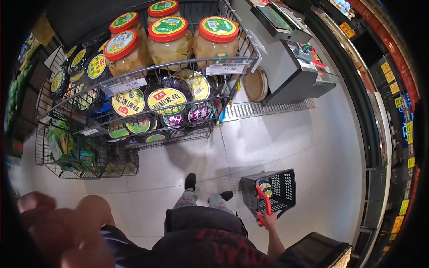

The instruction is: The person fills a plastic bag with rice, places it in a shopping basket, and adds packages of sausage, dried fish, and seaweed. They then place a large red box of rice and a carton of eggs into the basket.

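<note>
My right hand (269,219) is closed around the red handle (263,199) of a black shopping basket (288,181), which hangs tilted at my right side. Inside the basket lies a round package (266,189) with a pale yellow and dark label. I cannot make out my left hand; blurred skin and dark red cloth of another person (67,228) fill the lower left. In front of me stands a wire rack (178,64) holding several jars (168,38) with red lids. Below them are round packs (166,101) with yellow labels.
Price tags (227,69) hang on the rack's front rail. Lower wire baskets (96,167) with green packages stand at the left. A grey counter (299,73) with a scale-like device is at the back right, beside a floor drain grate (268,110). Shelves (397,134) run along the right.
</note>
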A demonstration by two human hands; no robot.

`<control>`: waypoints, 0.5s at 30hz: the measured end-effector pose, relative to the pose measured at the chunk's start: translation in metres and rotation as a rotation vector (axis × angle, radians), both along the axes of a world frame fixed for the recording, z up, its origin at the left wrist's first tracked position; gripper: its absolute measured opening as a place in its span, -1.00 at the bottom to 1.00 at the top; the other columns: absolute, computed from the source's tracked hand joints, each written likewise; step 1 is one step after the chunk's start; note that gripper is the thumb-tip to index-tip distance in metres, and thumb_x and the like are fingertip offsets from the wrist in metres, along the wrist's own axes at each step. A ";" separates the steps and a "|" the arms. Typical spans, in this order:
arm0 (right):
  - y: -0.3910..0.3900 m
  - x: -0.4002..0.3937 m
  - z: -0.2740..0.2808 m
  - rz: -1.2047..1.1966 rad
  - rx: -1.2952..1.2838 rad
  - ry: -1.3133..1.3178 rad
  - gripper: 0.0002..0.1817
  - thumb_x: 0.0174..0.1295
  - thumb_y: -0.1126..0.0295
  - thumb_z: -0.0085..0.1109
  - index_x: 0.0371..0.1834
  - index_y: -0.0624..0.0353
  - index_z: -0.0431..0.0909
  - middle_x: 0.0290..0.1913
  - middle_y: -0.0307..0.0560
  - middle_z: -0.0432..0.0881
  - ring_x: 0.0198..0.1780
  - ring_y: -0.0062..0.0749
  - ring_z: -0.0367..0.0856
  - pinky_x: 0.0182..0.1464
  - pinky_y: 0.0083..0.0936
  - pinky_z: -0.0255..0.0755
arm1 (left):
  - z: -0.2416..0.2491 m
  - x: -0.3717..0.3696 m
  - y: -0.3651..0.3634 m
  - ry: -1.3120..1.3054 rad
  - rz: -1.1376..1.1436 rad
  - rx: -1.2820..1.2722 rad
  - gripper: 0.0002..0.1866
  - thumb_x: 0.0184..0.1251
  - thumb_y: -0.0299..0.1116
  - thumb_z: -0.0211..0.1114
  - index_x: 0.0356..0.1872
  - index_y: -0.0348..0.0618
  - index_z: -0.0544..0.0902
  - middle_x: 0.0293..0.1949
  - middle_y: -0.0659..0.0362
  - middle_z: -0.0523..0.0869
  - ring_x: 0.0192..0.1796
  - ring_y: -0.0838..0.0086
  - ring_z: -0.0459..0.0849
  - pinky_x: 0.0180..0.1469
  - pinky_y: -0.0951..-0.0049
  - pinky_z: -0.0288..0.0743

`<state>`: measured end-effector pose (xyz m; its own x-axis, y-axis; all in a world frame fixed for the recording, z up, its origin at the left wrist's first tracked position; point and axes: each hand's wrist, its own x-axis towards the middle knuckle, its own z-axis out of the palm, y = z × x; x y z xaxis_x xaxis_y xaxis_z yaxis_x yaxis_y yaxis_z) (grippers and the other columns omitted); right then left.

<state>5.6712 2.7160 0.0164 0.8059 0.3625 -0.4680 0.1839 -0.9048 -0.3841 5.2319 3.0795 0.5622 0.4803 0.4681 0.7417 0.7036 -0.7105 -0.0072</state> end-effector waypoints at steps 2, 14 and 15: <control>0.006 -0.004 0.003 -0.019 -0.025 0.001 -0.68 0.05 0.24 0.30 -0.44 0.37 0.69 -0.59 0.08 0.67 -0.48 -0.13 0.74 -0.37 -0.23 0.52 | -0.041 0.013 0.027 0.002 -0.083 0.020 -0.61 0.28 -0.34 0.33 0.11 -0.25 0.61 -0.48 0.17 0.61 -0.48 0.33 0.54 -0.31 0.36 0.51; 0.029 -0.037 0.039 -0.080 0.025 0.256 -0.75 0.10 0.35 0.27 -0.56 0.34 0.60 -0.64 -0.12 0.60 -0.61 -0.47 0.61 -0.55 -0.39 0.43 | -0.443 -0.068 0.017 0.811 0.038 -1.235 -0.67 0.28 -0.18 0.33 -0.02 -0.11 0.63 -0.11 0.06 0.72 -0.03 0.15 0.72 0.01 0.11 0.58; 0.032 -0.044 0.043 -0.094 0.042 0.331 -0.75 0.11 0.33 0.28 -0.59 0.31 0.59 -0.64 -0.14 0.60 -0.62 -0.51 0.59 -0.57 -0.41 0.41 | -0.472 -0.083 0.006 0.815 0.029 -1.238 -0.67 0.28 -0.18 0.33 -0.02 -0.11 0.63 -0.11 0.06 0.72 -0.03 0.15 0.72 0.01 0.11 0.58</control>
